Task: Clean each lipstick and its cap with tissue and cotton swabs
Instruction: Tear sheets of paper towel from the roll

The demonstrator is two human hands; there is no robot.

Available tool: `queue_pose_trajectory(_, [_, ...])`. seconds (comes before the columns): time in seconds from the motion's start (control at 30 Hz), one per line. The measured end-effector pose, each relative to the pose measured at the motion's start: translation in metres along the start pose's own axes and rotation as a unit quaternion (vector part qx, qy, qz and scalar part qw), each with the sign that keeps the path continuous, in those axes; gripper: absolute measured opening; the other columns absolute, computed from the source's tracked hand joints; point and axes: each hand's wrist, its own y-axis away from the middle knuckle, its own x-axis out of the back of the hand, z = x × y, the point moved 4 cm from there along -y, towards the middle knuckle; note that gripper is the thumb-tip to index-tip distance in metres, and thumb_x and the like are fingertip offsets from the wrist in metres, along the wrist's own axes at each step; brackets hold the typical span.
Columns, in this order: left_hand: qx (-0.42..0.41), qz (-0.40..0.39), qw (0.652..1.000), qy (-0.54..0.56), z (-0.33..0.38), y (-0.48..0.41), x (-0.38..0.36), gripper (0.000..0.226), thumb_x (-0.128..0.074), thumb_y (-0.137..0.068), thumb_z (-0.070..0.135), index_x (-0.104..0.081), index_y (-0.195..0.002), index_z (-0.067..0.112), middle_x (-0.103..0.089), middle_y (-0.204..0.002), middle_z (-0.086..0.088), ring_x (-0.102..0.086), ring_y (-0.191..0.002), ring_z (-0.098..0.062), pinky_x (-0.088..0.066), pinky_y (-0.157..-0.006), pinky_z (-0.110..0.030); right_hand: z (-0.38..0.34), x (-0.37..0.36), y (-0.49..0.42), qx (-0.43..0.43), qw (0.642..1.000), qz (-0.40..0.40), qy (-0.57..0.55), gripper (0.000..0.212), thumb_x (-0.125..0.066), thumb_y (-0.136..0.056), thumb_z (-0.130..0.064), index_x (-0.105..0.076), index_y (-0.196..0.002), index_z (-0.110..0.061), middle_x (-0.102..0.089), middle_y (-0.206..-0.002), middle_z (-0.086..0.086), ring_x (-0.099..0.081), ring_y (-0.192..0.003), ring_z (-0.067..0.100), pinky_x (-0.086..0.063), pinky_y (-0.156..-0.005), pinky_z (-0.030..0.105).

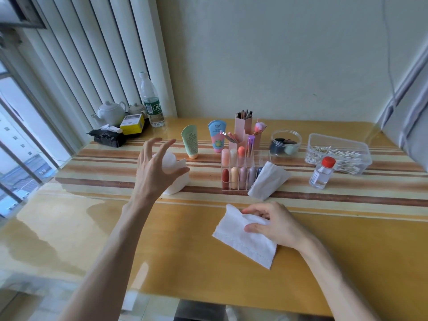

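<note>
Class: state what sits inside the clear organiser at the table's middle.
Coloured lipsticks stand in two rows inside the organiser. A tissue draped over its right end hides what that end holds.

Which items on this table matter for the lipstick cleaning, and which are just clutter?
Job: lipsticks in the clear organizer, tissue sheet, tissue pack, cotton swab box.
Clutter: teapot, water bottle, yellow box, green tube, blue tube, brush holder, sponge jar.
Unclear: red-capped bottle.
</note>
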Motion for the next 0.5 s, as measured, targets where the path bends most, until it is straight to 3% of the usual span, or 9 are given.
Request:
queue_pose_trajectory(0.1, [-0.091, 0.143, 0.985, 0.015, 0.029, 0.021, 0.011, 0.049, -0.085, -0.087, 0.026, -0.067, -0.133, 0.019, -0.053, -0.14, -0.011, -0.052, -0.132, -0.031, -0.044, -0.111, -0.047, -0.005, -0.003, -0.004, 0.013, 0.998, 0.039, 0.04, 0.046, -0.089, -0.082, -0.037, -0.072, -0.124, -0.04, -0.064, -0.101, -0.03, -0.054, -0.089, -0.021, -0.042, -0.075, 0.011])
queue_pose_trajectory(0.17, [-0.149, 0.154, 0.975, 0.053, 0.055, 0.043, 0.008, 0.032, -0.079, -0.091, 0.013, -0.073, -0.122, 0.013, -0.062, -0.127, -0.009, -0.06, -0.117, -0.027, -0.049, -0.102, -0.039, -0.009, -0.005, -0.007, 0.026, 0.996, 0.067, 0.055, 0.05, -0.09, -0.081, -0.039, -0.071, -0.127, -0.041, -0.063, -0.103, -0.029, -0.056, -0.089, -0.014, -0.042, -0.077, 0.011])
queue_pose_trajectory(0.27, [-0.189, 0.006, 0.973, 0.134, 0.082, 0.073, -0.014, 0.021, -0.073, -0.095, 0.011, -0.074, -0.115, 0.019, -0.07, -0.109, 0.008, -0.067, -0.1, -0.011, -0.058, -0.09, -0.036, -0.011, -0.006, -0.007, 0.063, 0.987, 0.114, 0.089, 0.053, -0.091, -0.078, -0.041, -0.071, -0.128, -0.036, -0.058, -0.094, -0.026, -0.054, -0.082, -0.005, -0.043, -0.075, 0.019])
queue_pose_trajectory(0.33, [-0.184, -0.1, 0.969, 0.134, 0.09, 0.088, -0.031, 0.018, -0.073, -0.095, 0.024, -0.073, -0.113, 0.029, -0.071, -0.106, 0.018, -0.066, -0.098, -0.001, -0.059, -0.083, -0.034, -0.009, -0.006, -0.005, 0.082, 0.983, 0.134, 0.094, 0.054, -0.092, -0.078, -0.037, -0.072, -0.128, -0.032, -0.057, -0.093, -0.02, -0.054, -0.079, -0.006, -0.039, -0.069, 0.016])
queue_pose_trajectory(0.5, [-0.232, -0.223, 0.941, 0.102, 0.104, 0.104, -0.06, 0.019, -0.07, -0.094, 0.049, -0.076, -0.108, 0.037, -0.07, -0.111, 0.018, -0.063, -0.104, -0.003, -0.056, -0.084, -0.031, -0.003, -0.001, 0.001, 0.129, 0.967, 0.18, 0.123, 0.044, -0.094, -0.076, -0.028, -0.078, -0.117, -0.024, -0.056, -0.096, -0.025, -0.052, -0.082, -0.009, -0.037, -0.071, 0.007])
